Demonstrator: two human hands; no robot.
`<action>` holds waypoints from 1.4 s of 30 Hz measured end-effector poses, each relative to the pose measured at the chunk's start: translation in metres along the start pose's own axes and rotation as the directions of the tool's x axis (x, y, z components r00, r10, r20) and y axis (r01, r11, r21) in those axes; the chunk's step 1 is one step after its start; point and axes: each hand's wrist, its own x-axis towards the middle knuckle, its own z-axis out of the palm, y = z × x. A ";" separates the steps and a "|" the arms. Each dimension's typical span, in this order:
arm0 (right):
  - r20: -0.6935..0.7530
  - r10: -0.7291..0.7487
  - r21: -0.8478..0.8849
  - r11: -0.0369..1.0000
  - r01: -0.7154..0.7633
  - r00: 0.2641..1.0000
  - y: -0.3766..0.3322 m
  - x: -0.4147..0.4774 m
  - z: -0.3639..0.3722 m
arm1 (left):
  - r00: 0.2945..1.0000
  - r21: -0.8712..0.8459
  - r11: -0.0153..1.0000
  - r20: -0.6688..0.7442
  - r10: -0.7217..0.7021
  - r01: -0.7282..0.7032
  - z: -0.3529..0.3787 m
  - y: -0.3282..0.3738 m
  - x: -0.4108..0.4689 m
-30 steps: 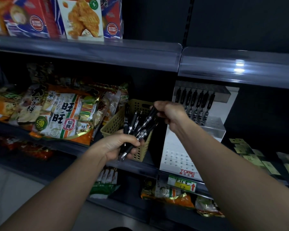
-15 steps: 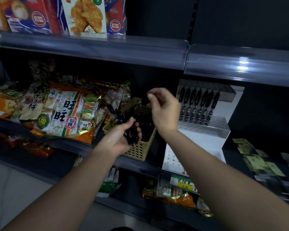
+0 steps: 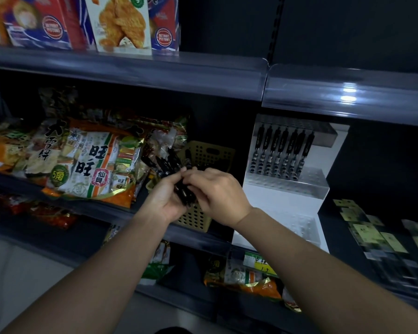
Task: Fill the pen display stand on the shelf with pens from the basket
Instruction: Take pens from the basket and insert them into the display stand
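Pens (image 3: 169,165) bunched in left hand (image 3: 163,201), fingers curled round the dark barrels, ends fanning up and away past the fingertips. Same grasp as half a second ago, now carried a little rightward, just in front of basket (image 3: 210,153). Right hand (image 3: 219,196) no longer lifted and spread above the basket: brought down against the left hand, fingers bent, thumb and forefinger pinching at the bunch where the two sets of fingertips meet. Hands apart a moment ago, now touching. Which single pen pinched: cannot tell, too dark and crowded.

Basket yellow, perforated, directly behind both hands, its lower corner showing beneath the wrists, its handle slot above the right knuckles. One more pen standing inside it just beyond the fingertips. Resting on shelf (image 3: 198,239), the shelf lip running under both forearms.

Stand (image 3: 285,203) white, tiered, to the right of the right hand and well apart from it. Racked pens (image 3: 284,150) upright in a row along its top tier, clips outward, unchanged from the earlier frames.

Snack bags (image 3: 89,165) piled left of the left hand, touching the basket's far side. Boxes (image 3: 121,22) on the shelf high above both hands. Price tag (image 3: 258,263) below the right forearm.
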 end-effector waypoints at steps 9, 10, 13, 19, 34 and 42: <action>-0.176 0.301 0.004 0.952 -0.305 0.937 0.001 0.007 -0.017 | 0.995 0.469 0.879 0.087 0.051 -0.086 -0.008 -0.002 -0.002; -0.186 0.378 0.032 0.925 -0.379 0.907 0.007 0.012 -0.017 | 0.992 0.564 0.819 0.122 0.040 -0.102 -0.008 -0.003 -0.004; -0.013 0.605 0.277 0.767 -0.578 0.796 0.024 0.028 -0.020 | 0.973 0.722 0.683 0.219 -0.077 -0.108 -0.010 -0.008 -0.010; 0.536 0.623 0.445 0.366 -0.817 0.570 0.039 0.024 -0.035 | 0.933 0.787 0.610 0.284 -0.220 -0.096 -0.019 -0.005 -0.014; 0.515 0.578 0.563 0.328 -0.758 0.633 0.033 0.025 -0.035 | 0.909 0.781 0.621 0.302 -0.287 -0.063 -0.024 -0.001 -0.019; 0.405 0.718 0.741 0.105 -0.664 0.566 0.035 0.030 -0.026 | 0.922 0.810 0.585 0.252 -0.293 -0.036 -0.018 0.007 -0.018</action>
